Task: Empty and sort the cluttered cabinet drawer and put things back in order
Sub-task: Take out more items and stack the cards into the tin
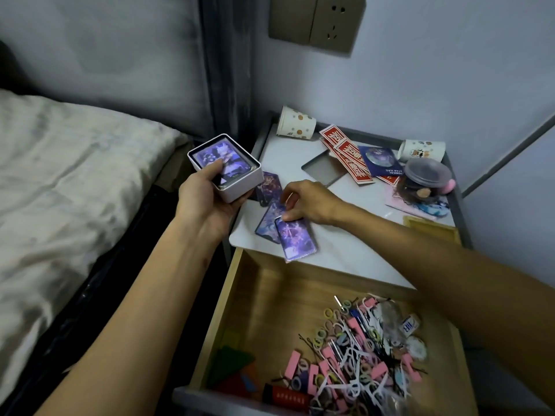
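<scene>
My left hand [204,193] grips a small white tin box [237,183] filled with purple picture cards, its thumb lying on the top card, above the left edge of the white cabinet top [345,253]. My right hand [309,202] reaches over the cabinet top and pinches the upper end of a purple sleeved card [295,237]. That card lies across another purple card [267,220]. A third card [268,186] lies just behind, partly under the tin. Below, the wooden drawer [270,310] stands open, with hair ties, pink clips and bobby pins [354,355] heaped in its front right.
At the back of the cabinet top lie two tipped paper cups [295,123] [422,150], red tickets [348,154], a flat tin lid [324,169], a blue round badge card [378,160] and a clear jar [423,178]. Coloured flat pieces [237,370] fill the drawer's front left. A bed [60,175] lies to the left.
</scene>
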`<state>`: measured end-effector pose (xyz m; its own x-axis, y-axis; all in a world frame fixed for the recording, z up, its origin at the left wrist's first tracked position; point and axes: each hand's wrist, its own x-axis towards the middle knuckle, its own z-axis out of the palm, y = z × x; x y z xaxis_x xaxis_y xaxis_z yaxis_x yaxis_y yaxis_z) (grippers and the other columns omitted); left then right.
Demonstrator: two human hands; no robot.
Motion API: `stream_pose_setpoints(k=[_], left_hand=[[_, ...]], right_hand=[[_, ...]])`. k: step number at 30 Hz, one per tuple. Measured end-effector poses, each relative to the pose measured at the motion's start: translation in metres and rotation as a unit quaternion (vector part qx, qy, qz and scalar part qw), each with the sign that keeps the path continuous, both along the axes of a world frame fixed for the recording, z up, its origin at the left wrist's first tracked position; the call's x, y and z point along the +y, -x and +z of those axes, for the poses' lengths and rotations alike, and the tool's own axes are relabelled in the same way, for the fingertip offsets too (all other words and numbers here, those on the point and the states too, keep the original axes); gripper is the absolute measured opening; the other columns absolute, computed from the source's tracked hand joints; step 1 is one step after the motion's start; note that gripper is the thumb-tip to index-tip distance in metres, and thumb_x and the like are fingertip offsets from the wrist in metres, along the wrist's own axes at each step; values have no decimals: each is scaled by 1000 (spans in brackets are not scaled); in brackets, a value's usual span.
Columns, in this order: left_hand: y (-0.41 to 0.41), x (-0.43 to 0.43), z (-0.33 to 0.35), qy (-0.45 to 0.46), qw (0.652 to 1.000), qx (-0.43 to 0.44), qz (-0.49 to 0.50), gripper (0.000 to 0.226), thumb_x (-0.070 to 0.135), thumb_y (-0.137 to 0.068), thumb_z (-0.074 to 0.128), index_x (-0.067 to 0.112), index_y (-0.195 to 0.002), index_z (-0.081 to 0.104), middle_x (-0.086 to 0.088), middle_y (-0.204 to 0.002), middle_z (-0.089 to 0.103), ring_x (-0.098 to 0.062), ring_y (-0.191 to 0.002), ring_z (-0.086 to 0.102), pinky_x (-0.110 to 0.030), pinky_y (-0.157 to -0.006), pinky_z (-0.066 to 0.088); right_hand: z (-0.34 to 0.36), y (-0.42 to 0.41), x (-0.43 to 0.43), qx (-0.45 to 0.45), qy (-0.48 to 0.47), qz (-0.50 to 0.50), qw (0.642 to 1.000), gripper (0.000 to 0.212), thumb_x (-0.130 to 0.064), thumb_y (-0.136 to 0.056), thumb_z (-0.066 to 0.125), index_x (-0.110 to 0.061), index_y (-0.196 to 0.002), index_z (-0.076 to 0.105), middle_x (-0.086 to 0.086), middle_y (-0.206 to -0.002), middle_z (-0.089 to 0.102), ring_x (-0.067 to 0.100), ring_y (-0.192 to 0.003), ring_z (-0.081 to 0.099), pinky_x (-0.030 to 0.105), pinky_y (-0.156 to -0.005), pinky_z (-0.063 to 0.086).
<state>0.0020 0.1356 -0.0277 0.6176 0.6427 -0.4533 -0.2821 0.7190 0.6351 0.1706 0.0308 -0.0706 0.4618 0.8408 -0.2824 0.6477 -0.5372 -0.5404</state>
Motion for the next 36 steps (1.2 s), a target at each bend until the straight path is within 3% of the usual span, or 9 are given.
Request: stream_pose_setpoints(k=[5,10,14,17,19,22,27,31,36], left_hand=[[0,0,2,2,1000,0,3,15,12,-101,49,5,-108,60,-21,-119,67,-33,-98,69,-48,-91,55],[1,0,2,4,1000,2,5,14,13,-101,49,6,-107,60,-19,-113,69,-31,-93,70,-45,-84,58],[1,-4,1,-4,1000,17,5,12,13,-100,50,7,-106,59,-19,-113,69,-30,-91,69,-41,-76,60],[2,-6,0,-4,1000,25,5,17,14,-100,51,7,-113,59,-19,-116,69,-28,-89,70,-38,-69,62],[2,-7,1,-7,1000,25,0,24,13,-100,52,5,-121,58,-18,-111,70,-26,-82,72,-36,-61,62],[2,-10,4,-43,998,34,-21,23,12,-99,52,3,-119,59,-13,-95,73,-22,-70,73,-31,-57,60],[1,-19,4,-180,971,109,-114,25,13,-97,58,9,-121,59,-9,-97,76,-20,-79,75,-32,-61,60],[-5,-38,-3,-247,927,156,-233,30,14,-94,62,9,-123,58,-15,-109,74,-23,-87,74,-35,-69,62],[-15,-83,-19,-203,900,140,-359,28,12,-92,64,8,-120,61,-15,-107,74,-25,-86,71,-31,-66,59]], right_hand=[[-8,10,7,-34,-40,-65,997,54,-34,-74,83,-12,-118,60,6,-115,62,19,-100,58,25,-78,43],[-14,26,6,-139,105,-80,981,101,-64,-60,82,-8,-134,41,18,-134,41,34,-125,39,41,-97,39],[-10,36,14,-145,135,-58,978,85,-58,-66,82,-6,-125,50,15,-130,50,34,-123,41,39,-95,38],[-10,36,14,-124,132,-79,980,94,-58,-59,86,-8,-127,46,14,-130,50,33,-122,43,38,-91,40],[-9,35,6,-81,92,-111,986,92,-49,-59,90,-8,-127,43,13,-126,53,32,-116,50,35,-83,43],[-2,33,-19,22,-13,-169,985,66,-27,-70,88,-12,-122,50,9,-116,60,25,-98,60,29,-74,46],[38,32,-88,241,-181,-283,911,28,-10,-82,76,-15,-107,63,2,-104,67,15,-84,69,26,-73,59],[50,31,-134,353,-244,-301,852,24,-2,-84,68,-11,-105,64,8,-101,72,19,-84,71,33,-78,60],[24,30,-153,333,-224,-313,861,23,-8,-82,73,-10,-104,65,12,-99,74,21,-83,73,36,-72,59]])
